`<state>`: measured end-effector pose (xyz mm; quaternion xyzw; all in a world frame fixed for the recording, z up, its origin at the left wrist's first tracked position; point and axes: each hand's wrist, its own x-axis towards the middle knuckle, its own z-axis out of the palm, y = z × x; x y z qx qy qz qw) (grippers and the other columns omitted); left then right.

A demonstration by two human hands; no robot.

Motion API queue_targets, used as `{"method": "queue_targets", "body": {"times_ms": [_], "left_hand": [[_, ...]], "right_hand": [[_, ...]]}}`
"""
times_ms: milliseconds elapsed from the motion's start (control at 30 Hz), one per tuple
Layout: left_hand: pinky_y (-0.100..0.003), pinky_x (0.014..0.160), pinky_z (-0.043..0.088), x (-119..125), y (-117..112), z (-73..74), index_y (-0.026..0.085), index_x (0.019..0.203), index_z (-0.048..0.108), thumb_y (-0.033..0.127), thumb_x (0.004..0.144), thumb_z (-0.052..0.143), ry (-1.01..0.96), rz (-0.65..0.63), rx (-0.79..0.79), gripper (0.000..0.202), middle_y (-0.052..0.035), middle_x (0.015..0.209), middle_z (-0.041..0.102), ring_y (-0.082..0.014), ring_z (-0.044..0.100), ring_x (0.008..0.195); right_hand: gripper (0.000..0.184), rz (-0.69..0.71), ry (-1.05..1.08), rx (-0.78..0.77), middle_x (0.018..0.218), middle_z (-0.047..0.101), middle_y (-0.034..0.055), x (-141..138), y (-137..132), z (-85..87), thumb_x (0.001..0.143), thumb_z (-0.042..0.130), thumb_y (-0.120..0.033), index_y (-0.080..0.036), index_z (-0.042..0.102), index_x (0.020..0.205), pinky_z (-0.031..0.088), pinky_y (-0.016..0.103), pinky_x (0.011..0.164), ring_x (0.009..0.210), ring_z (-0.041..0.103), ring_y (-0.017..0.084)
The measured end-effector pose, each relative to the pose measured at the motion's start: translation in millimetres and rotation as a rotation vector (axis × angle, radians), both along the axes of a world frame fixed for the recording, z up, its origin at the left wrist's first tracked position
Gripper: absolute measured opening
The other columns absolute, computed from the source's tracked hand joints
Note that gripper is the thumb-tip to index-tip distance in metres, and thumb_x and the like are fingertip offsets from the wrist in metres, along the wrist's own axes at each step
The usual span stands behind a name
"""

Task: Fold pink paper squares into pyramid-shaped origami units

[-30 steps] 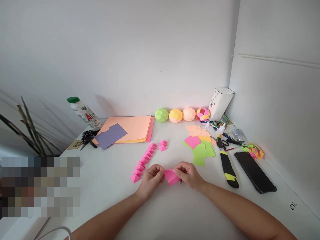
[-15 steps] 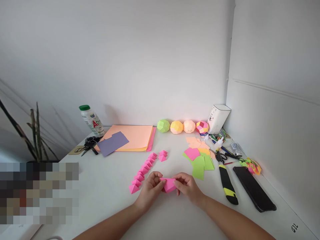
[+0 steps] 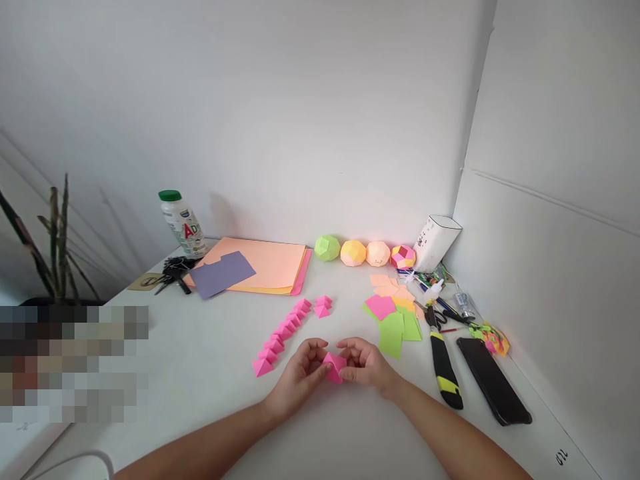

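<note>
Between my two hands is a folded pink paper piece [image 3: 335,367], creased into angled faces. My left hand [image 3: 303,375] pinches its left side, thumb in front and fingers behind. My right hand [image 3: 367,368] is closed on the right side, its thumb along the lower edge. Fingers partly hide the piece. To the left, several pink folded paper units [image 3: 283,331] lie in a slanting row, touching one another. A short stack of similar pink units [image 3: 323,307] sits just beyond my left hand.
Loose paper squares [image 3: 391,337], scissors [image 3: 434,319], a black-and-yellow cutter [image 3: 447,373] and a phone [image 3: 493,380] lie on the right. Paper balls [image 3: 353,253] line the wall beside a white box [image 3: 437,243]. Coloured sheets [image 3: 270,263], keys [image 3: 175,270] and a bottle [image 3: 184,227] stand back left.
The pink paper in my hands has gone from a wider, flatter shape to a compact, pointed one. My fingers have shifted around it. The view has tilted slightly.
</note>
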<state>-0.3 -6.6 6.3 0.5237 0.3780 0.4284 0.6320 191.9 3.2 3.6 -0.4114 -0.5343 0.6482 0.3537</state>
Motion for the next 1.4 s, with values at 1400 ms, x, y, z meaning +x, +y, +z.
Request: {"method": "queue_targets", "body": {"times_ms": [1400], "left_hand": [[-0.025,0.059,0.042,-6.2,-1.0,7.8,0.024,0.097,0.072,0.031,0.085,0.052,0.342,-0.106,0.216,0.024,-0.0016,0.071,0.055,-0.0163,0.051,0.066]], "right_hand": [[0.023,-0.109,-0.07,0.24,0.066,0.049,-0.0022,-5.9,-5.4,4.4,0.074,0.07,-0.034,-0.017,0.057,0.067,0.036,0.024,0.055,0.059,0.043,0.011]]}}
